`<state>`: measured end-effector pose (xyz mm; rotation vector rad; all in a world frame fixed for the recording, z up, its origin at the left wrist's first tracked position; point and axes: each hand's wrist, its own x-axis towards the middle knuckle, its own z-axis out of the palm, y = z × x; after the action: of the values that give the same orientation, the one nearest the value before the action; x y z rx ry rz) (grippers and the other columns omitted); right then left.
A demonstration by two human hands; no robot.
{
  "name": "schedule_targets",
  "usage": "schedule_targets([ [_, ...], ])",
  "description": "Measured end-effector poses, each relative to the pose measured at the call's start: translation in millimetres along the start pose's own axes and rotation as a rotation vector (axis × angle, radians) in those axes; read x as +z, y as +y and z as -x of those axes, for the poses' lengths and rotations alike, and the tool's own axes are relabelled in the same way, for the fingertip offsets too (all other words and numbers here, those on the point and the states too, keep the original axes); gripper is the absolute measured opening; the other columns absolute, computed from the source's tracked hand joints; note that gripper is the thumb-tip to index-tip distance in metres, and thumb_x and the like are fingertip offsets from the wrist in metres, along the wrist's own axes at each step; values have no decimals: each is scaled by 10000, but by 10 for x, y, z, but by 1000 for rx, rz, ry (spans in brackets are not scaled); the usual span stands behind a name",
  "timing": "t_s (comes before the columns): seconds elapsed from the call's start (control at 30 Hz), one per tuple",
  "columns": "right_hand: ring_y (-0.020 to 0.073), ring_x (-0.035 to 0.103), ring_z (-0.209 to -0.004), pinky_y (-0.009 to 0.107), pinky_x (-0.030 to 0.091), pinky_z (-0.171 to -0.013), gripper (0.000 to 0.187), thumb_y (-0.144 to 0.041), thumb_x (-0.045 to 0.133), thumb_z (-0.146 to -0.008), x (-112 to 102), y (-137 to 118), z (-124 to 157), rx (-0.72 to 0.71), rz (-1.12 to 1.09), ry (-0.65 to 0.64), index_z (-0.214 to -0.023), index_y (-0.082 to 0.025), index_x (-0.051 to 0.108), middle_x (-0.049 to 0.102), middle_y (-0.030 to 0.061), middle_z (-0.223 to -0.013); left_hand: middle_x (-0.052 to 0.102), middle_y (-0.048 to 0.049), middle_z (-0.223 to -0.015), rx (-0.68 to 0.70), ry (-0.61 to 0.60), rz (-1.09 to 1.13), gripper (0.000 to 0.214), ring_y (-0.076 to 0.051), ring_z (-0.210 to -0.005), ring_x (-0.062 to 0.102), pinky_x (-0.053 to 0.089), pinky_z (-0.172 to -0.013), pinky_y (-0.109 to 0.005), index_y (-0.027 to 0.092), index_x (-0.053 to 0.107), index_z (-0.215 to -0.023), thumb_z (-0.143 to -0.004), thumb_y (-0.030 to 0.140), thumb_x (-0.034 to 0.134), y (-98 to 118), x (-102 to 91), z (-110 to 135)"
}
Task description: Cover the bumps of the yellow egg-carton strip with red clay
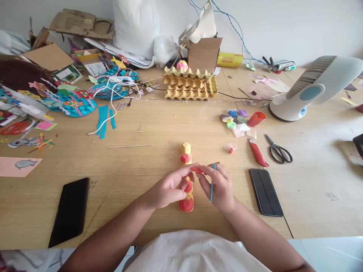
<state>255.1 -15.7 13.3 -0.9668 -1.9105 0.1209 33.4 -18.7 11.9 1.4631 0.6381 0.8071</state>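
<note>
Pinching a red piece (197,170), the right hand (219,185) also tucks a blue stick (212,185); the left hand (168,189), thumb spread, probably steadies the piece.

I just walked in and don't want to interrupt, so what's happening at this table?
A person's right hand pinches a small red piece above a yellow bumpy strip, with a thin blue stick tucked among its fingers. The left hand has its fingertips at the piece's other side. Three red patches show on the strip; the far end is yellow, and the hands partly hide its middle. Black-handled scissors lie off to the right.
</note>
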Motion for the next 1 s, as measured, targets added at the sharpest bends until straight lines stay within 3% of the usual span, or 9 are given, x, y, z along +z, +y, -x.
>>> schedule_targets([
  [0.23, 205, 662, -739, 347, 529, -695, 276, -182, 758, -1006, 33, 5, 25, -110, 56, 19, -1268, -262, 721, 794, 60, -907, 628, -124, -1528, -62, -64, 242, 866, -228, -972, 665, 569, -755, -359, 350, 550, -1650, -799, 209, 624, -7, 3, -21],
  [0.43, 196, 665, -723, 354, 540, -689, 162, -184, 717, -1023, -16, -40, -43, 27, -87, 16, -1171, -249, 717, 762, 45, -867, 710, -145, -1256, -34, -98, 164, 751, -259, -953, 645, 523, -674, -357, 284, 590, -1594, -850, 369, 635, 9, 28, -40],
  [0.57, 203, 690, -765, 359, 570, -726, 184, -182, 736, -1019, -32, -70, -81, 81, -119, -11, -1187, -253, 714, 775, 41, -889, 675, -158, -1330, -48, -96, 214, 757, -252, -946, 594, 480, -683, -356, 279, 612, -1578, -826, 349, 658, 1, 23, -32],
  [0.67, 192, 668, -744, 346, 563, -702, 237, -177, 739, -1026, -11, -50, -49, 36, -43, 32, -1247, -261, 720, 740, 32, -874, 640, -136, -1319, -131, -88, 362, 820, -226, -941, 529, 424, -708, -327, 285, 613, -1587, -773, 316, 708, 0, 33, -23],
  [0.77, 171, 605, -696, 323, 511, -664, 274, -136, 721, -1031, 18, 8, 14, -97, 24, 67, -1267, -274, 743, 684, 8, -801, 625, -95, -1227, -205, -74, 482, 875, -226, -1015, 503, 414, -795, -315, 299, 604, -1598, -734, 277, 735, 17, 55, -20],
  [0.87, 182, 556, -695, 328, 465, -645, 288, -128, 690, -1044, 24, 68, 41, -179, 66, 30, -1298, -248, 754, 690, 20, -787, 600, -94, -1319, -195, -78, 549, 886, -247, -1134, 484, 413, -875, -328, 304, 620, -1586, -711, 246, 741, 31, 65, -22],
  [1.0, 168, 501, -638, 312, 434, -619, 261, -116, 699, -1039, 3, 88, 2, -111, 55, 48, -1260, -236, 773, 599, -7, -716, 597, -100, -1345, -205, -89, 534, 904, -238, -1068, 469, 374, -767, -310, 297, 613, -1587, -694, 257, 748, -2, 53, -13],
])
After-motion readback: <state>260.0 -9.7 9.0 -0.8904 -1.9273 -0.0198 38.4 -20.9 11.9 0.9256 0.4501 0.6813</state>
